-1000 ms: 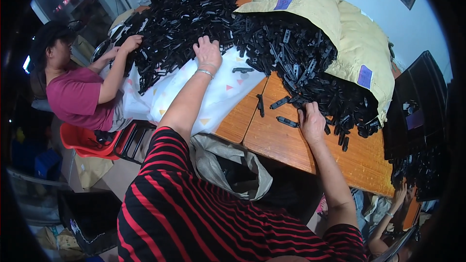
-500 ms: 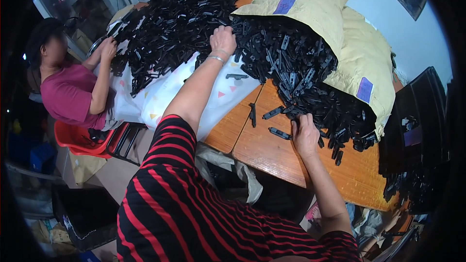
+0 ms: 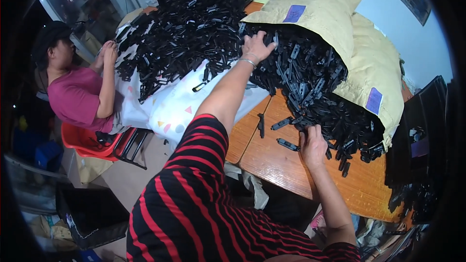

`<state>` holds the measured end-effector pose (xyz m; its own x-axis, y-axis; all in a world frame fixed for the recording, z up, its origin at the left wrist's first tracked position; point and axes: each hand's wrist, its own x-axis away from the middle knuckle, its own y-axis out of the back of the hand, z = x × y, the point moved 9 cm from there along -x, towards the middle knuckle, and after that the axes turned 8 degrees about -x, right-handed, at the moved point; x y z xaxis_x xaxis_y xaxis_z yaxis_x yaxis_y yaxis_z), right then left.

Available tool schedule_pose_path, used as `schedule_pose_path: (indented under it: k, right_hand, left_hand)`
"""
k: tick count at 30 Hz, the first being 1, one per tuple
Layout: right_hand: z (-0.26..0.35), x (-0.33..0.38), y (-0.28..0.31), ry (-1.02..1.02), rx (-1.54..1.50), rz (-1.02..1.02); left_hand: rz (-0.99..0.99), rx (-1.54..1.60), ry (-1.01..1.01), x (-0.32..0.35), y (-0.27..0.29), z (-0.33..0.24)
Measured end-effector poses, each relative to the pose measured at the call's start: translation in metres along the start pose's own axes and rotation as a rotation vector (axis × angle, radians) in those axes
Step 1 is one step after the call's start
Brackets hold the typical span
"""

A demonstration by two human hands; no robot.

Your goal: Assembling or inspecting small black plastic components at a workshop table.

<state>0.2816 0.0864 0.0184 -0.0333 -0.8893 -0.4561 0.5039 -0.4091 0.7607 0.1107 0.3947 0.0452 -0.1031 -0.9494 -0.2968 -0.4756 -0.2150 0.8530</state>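
My left hand reaches far forward, fingers spread, and rests on a large heap of small black plastic parts where it meets the mouth of a yellow sack. My right hand lies flat on the wooden table at the near edge of the black parts spilling from the sack. A few loose black pieces lie on the wood just left of that hand. Neither hand visibly grips anything.
A second yellow sack lies behind the first. A white patterned cloth covers the table's left part under the heap. A person in a pink shirt sits at left on a red chair, handling parts. Dark crates stand at right.
My left hand has moved further forward and right across the heap to the sack's mouth. My right hand stays at the pile's near edge. The view has shifted.
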Motion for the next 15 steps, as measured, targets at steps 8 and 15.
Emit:
schedule_pose_path:
  k: [8,15]
  right_hand:
    - [-0.001,0.001,-0.001,0.010,0.028,0.014]
    - [-0.002,0.001,-0.006,-0.012,0.044,0.024]
  left_hand:
    - [-0.137,0.043,-0.101,0.054,0.003,-0.017]
    - [-0.233,0.063,-0.214,0.098,0.013,-0.036]
